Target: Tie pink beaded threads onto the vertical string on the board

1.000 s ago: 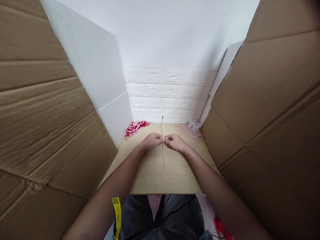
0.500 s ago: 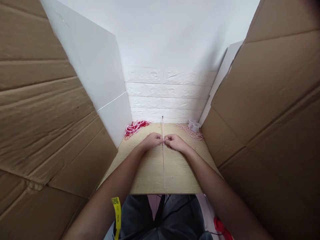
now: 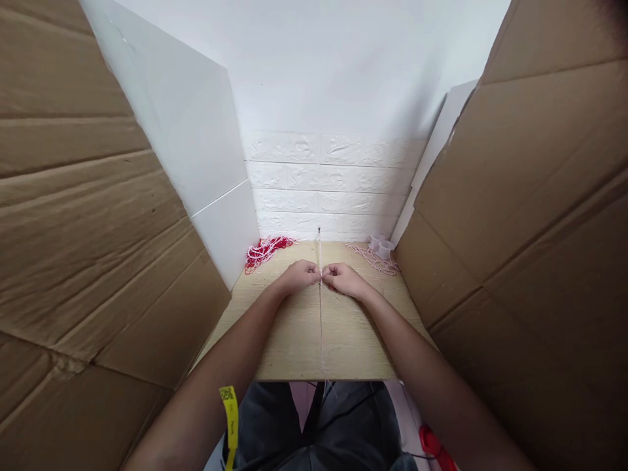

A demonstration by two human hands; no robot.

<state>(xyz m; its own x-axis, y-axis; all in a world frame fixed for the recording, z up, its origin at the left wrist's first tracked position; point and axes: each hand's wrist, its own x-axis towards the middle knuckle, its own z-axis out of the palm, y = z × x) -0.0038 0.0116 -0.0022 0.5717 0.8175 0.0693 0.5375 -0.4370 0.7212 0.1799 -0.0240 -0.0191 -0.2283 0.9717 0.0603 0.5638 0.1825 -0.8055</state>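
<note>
A thin pale pink cord (image 3: 321, 327) runs from a small hook (image 3: 318, 229) at the base of the wall toward me and over the table's front edge. Its far stretch looks thicker, like a braid. My left hand (image 3: 300, 275) is closed in a pinch at the cord's left side, fingertips touching it. Opposite, my right hand (image 3: 343, 279) pinches at the cord from the right. The fingertips of both hands nearly meet at the cord. The strand ends between them are too small to make out clearly.
Red and white cords (image 3: 267, 252) lie heaped at the back left of the wooden table (image 3: 294, 347). At the back right are pale pink cords (image 3: 377, 260) and small clear plastic rings (image 3: 384, 248). Tall cardboard panels (image 3: 122, 261) flank both sides.
</note>
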